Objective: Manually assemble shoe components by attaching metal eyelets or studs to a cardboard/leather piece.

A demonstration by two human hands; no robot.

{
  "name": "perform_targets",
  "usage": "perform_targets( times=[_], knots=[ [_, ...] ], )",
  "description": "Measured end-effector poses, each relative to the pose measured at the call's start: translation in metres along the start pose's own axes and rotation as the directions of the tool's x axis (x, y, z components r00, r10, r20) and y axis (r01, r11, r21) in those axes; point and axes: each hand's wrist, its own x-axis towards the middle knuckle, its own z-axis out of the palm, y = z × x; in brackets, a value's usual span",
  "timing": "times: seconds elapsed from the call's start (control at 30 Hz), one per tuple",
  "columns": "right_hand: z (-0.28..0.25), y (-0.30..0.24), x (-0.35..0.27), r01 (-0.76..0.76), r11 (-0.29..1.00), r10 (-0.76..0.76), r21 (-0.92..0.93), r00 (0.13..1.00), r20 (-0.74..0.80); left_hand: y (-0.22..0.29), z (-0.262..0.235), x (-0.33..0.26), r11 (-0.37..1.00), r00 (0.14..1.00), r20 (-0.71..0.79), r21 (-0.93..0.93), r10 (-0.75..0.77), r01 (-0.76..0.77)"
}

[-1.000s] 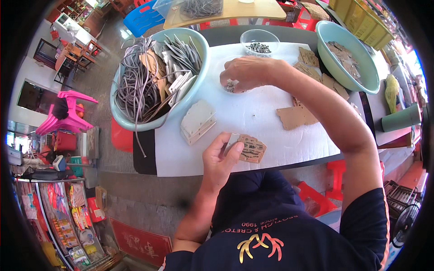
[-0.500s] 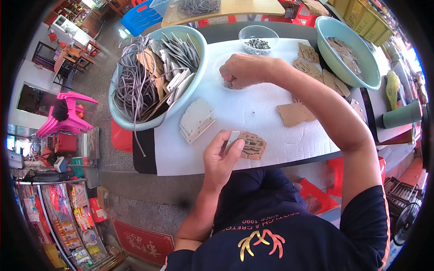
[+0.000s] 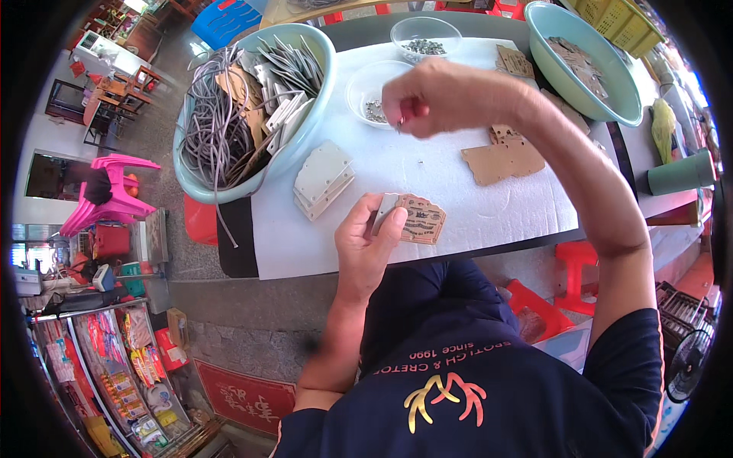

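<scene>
My left hand (image 3: 362,248) is closed round a brown printed card (image 3: 422,223) and a pale grey board (image 3: 386,204), thumb pressed on top near the table's front edge. Above the white sheet, my right hand (image 3: 431,99) is pinched on a tiny metal piece (image 3: 399,124), too small to name exactly. Just left of that hand sits a shallow clear bowl (image 3: 357,85) with small metal bits in it, partly hidden by the fingers. A stack of pale grey boards (image 3: 324,180) lies left of my hands. Brown boards (image 3: 504,162) lie to the right, partly under my right forearm.
A large pale-green basin (image 3: 330,76) of grey cords and boards stands at the left. Farther back is a clear bowl of metal parts (image 3: 424,46). Another basin (image 3: 628,113) holds brown pieces at the right, near a green cylinder (image 3: 682,177). Red stools (image 3: 574,284) stand below the table.
My right hand has lifted out of the shallow bowl and moved right and toward me, fingers still pinched. The left hand keeps its hold on the card. The whole view has shifted slightly.
</scene>
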Motion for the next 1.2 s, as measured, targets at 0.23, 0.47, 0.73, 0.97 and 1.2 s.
perform_targets(
  times=[0.23,0.47,0.73,0.97,1.2],
  knots=[
    [0.06,0.006,-0.02,0.02,1.0,-0.02,0.001,1.0,0.01,-0.002,0.004,-0.001,0.998,0.996,0.078,0.034,0.041,-0.044],
    [0.071,-0.005,-0.021,-0.007,0.978,0.006,-0.209,1.0,-0.003,-0.003,-0.002,-0.001,0.983,0.983,0.137,0.124,0.121,-0.139],
    [0.065,-0.002,-0.029,0.032,0.983,-0.04,-0.182,0.998,-0.04,-0.005,-0.006,-0.004,0.995,0.984,0.149,-0.032,0.096,-0.092],
    [0.054,-0.002,-0.045,0.003,0.993,-0.03,-0.12,0.974,-0.223,-0.005,-0.01,-0.003,0.982,0.984,0.129,-0.157,0.122,-0.102],
    [0.03,0.004,-0.06,-0.109,0.969,0.03,-0.223,0.943,-0.332,-0.007,-0.016,0.0,0.947,0.995,0.06,-0.316,0.078,-0.055]
  ],
)
